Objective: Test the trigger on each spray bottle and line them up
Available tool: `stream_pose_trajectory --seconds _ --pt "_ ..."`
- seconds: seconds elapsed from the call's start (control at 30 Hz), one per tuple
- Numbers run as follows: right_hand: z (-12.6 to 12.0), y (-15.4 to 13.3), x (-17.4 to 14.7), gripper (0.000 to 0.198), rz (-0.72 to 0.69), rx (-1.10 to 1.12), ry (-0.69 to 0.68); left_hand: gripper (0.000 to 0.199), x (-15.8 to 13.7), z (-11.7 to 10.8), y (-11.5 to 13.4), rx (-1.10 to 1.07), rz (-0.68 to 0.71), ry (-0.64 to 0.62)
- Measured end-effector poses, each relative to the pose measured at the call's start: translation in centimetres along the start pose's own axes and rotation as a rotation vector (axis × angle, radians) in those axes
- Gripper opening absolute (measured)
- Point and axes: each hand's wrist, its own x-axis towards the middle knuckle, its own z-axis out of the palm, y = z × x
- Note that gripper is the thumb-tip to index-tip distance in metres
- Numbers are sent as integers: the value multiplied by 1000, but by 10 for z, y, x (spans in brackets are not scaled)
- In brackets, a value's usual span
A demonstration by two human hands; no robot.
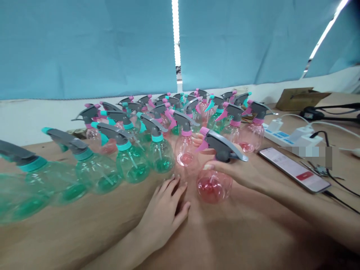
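Observation:
A pink-tinted spray bottle (pixel 214 187) with a grey and pink trigger head stands in front of me. My right hand (pixel 239 170) is closed around its neck, thumb across the near side and fingers reaching past the far side. Left of it, my left hand (pixel 164 212) rests on the wooden table, fingers spread and nothing in them. Just beyond my fingertips are another pink spray bottle (pixel 184 150) and a green spray bottle (pixel 162 153). More green spray bottles (pixel 136 165) form a slanting row to the left.
Several pink and green spray bottles crowd the back of the table (pixel 112 232). To the right lie a phone (pixel 294 168), a white power strip (pixel 284 137) with plugs and cables, and a brown cardboard box (pixel 299 99). Blue sheeting (pixel 112 45) hangs behind.

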Motion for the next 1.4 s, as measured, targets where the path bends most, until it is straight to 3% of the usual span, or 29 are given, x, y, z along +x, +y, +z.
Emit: stream_pose_trajectory --seconds 0.07,0.23,0.43,0.73,0.9,1.4 --pt "-2 -1 -5 33 -29 -87 2 40 0 -1 0 4 0 3" --pt "-7 8 -20 66 -104 -101 2 38 0 -1 -1 15 10 13" --pt "-19 19 -31 37 54 -339 104 37 1 3 -3 24 16 26" --pt "-29 73 1 53 11 -532 265 38 21 10 19 -11 91 -15" --pt "-24 75 26 46 -33 -616 272 41 41 14 31 -38 118 -49" --pt "-21 83 55 61 9 -648 279 41 65 21 42 -79 146 -66"
